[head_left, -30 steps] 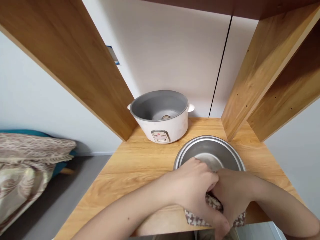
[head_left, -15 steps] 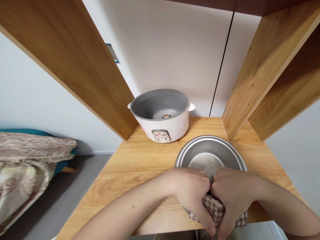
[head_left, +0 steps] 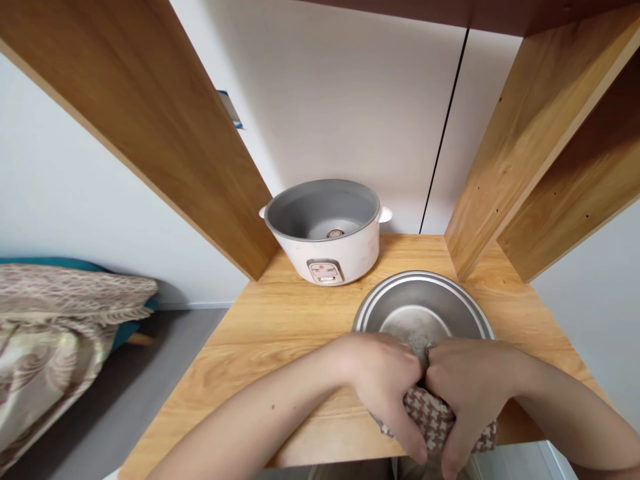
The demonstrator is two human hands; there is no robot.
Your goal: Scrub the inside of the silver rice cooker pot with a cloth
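Observation:
A round grey metal pot (head_left: 430,293), like a rice cooker's inner pot, sits at the front right of the wooden surface. Over its near rim lies a brown and white houndstooth cloth (head_left: 430,417). My left hand (head_left: 387,383) is closed on the cloth from the left, thumb pointing down outside the rim. From the right, my right hand (head_left: 467,383) grips the same cloth, its knuckles close to the left hand's. Both hands hide the pot's near rim and part of the cloth.
Behind the pot stands a white rice cooker body (head_left: 330,250) without a lid, against the back wall. Wooden uprights (head_left: 480,200) frame the surface left and right. At the far left a patterned blanket (head_left: 55,333) drapes over teal furniture.
The thumbs have spread slightly apart, showing a little more cloth between them. Both hands keep hold of the cloth at the pot's near rim. The view has shifted a little.

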